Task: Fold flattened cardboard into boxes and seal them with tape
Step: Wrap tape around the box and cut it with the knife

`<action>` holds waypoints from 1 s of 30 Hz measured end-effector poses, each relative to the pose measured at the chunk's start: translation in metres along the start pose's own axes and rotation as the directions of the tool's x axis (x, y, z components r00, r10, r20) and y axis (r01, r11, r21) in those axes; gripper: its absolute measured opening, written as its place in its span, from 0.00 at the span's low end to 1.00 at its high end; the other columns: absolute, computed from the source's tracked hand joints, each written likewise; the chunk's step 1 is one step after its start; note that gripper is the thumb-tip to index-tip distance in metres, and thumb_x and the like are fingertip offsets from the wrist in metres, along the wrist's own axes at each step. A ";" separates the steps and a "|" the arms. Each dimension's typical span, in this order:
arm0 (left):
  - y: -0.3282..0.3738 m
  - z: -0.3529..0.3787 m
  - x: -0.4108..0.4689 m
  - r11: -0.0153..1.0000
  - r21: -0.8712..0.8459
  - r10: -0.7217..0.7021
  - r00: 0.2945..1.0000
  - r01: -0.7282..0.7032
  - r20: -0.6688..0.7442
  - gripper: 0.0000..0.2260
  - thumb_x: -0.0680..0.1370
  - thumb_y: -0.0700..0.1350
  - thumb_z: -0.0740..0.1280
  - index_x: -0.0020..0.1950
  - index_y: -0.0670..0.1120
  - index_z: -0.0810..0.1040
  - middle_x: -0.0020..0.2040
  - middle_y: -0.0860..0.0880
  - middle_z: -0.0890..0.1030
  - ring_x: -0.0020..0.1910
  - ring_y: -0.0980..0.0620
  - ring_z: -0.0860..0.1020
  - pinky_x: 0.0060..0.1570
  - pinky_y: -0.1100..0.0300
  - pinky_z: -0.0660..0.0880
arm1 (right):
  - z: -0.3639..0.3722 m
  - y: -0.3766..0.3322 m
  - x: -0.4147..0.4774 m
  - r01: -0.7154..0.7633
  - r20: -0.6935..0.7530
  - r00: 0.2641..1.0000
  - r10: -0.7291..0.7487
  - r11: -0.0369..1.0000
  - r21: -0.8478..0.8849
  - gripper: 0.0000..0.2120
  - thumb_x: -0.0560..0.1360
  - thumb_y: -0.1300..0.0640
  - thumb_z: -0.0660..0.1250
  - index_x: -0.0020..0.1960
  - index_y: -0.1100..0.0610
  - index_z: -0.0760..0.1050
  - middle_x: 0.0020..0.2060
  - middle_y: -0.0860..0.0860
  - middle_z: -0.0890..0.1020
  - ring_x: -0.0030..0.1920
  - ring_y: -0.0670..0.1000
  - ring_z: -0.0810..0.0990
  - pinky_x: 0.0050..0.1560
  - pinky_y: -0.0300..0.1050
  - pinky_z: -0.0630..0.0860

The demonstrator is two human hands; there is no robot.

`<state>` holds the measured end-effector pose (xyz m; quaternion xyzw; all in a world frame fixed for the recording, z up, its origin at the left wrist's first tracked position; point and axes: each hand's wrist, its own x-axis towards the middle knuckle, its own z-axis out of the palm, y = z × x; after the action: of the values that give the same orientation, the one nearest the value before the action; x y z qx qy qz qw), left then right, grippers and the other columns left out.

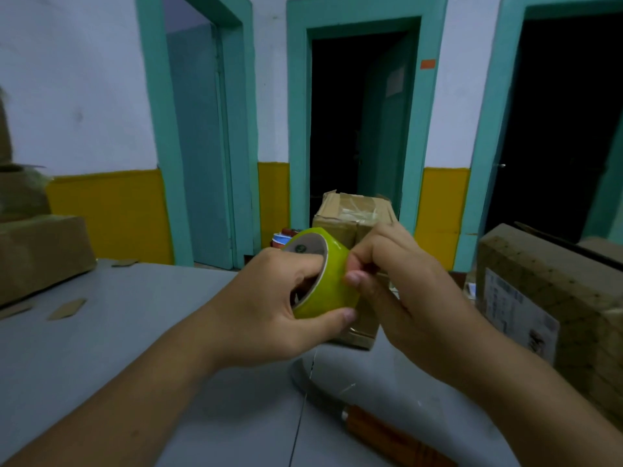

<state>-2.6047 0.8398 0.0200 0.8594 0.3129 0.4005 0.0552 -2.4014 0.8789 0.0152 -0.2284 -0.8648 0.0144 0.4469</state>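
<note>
A yellow-green roll of tape is held above the grey table, with my left hand gripping it, fingers through the core and thumb under the rim. My right hand pinches at the roll's outer surface on its right side with thumb and fingertips. Right behind the hands stands a cardboard box, upright, with clear tape across its top flaps; its lower part is hidden by my hands.
A knife with a wooden handle lies on the table near my right forearm. A labelled brown parcel sits at right, more cardboard boxes at left, small cardboard scraps nearby. Teal doorways stand behind.
</note>
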 end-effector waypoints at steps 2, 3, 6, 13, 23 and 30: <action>-0.003 0.000 0.000 0.998 -0.054 -0.029 0.999 0.030 0.019 0.08 0.78 0.47 0.76 0.45 0.45 0.82 0.35 0.54 0.79 0.30 0.56 0.77 0.30 0.61 0.71 | 0.000 -0.002 0.000 -0.023 0.034 0.999 0.022 1.000 0.006 0.08 0.81 0.44 0.56 0.47 0.45 0.71 0.46 0.41 0.72 0.49 0.43 0.71 0.47 0.31 0.68; -0.005 0.000 -0.001 0.995 -0.083 -0.052 0.998 0.054 0.029 0.08 0.78 0.48 0.76 0.46 0.44 0.82 0.37 0.50 0.81 0.32 0.52 0.79 0.30 0.55 0.75 | 0.000 -0.003 0.000 -0.030 0.045 0.999 0.029 0.999 0.015 0.09 0.81 0.43 0.55 0.47 0.44 0.70 0.46 0.41 0.72 0.49 0.43 0.71 0.46 0.32 0.68; -0.007 -0.002 -0.002 0.977 -0.168 -0.123 0.991 0.131 0.053 0.11 0.78 0.50 0.76 0.51 0.43 0.83 0.42 0.42 0.84 0.38 0.42 0.84 0.36 0.41 0.80 | 0.000 -0.004 -0.001 -0.050 0.070 0.996 0.048 0.998 0.034 0.09 0.81 0.41 0.54 0.46 0.43 0.68 0.46 0.41 0.71 0.49 0.44 0.71 0.45 0.33 0.68; -0.007 -0.002 -0.002 0.971 -0.140 -0.192 0.981 0.194 0.031 0.07 0.78 0.48 0.76 0.49 0.46 0.84 0.42 0.44 0.84 0.37 0.44 0.84 0.36 0.40 0.80 | 0.010 -0.004 -0.001 0.011 -0.061 0.998 -0.017 0.996 -0.093 0.11 0.79 0.45 0.57 0.48 0.51 0.72 0.46 0.47 0.73 0.45 0.43 0.68 0.43 0.35 0.70; 0.000 -0.001 0.001 0.920 -0.151 -0.363 0.932 0.362 0.017 0.02 0.78 0.42 0.75 0.48 0.44 0.84 0.39 0.45 0.85 0.37 0.46 0.85 0.39 0.42 0.83 | 0.005 -0.013 -0.004 -0.228 0.163 0.965 0.203 0.961 0.155 0.06 0.82 0.49 0.61 0.47 0.47 0.73 0.42 0.42 0.78 0.43 0.44 0.77 0.39 0.40 0.77; 0.019 -0.003 -0.013 0.787 -0.199 -0.567 0.812 0.584 0.140 0.04 0.80 0.44 0.74 0.49 0.44 0.83 0.39 0.47 0.88 0.39 0.50 0.88 0.39 0.56 0.84 | -0.008 -0.010 -0.004 -0.277 0.246 0.947 0.207 0.914 0.298 0.03 0.82 0.53 0.66 0.50 0.48 0.77 0.42 0.50 0.81 0.41 0.51 0.80 0.39 0.51 0.80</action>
<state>-2.6037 0.8169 0.0205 0.7246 0.5084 0.3668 0.2864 -2.3967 0.8667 0.0194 -0.2537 -0.8572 0.2375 0.3801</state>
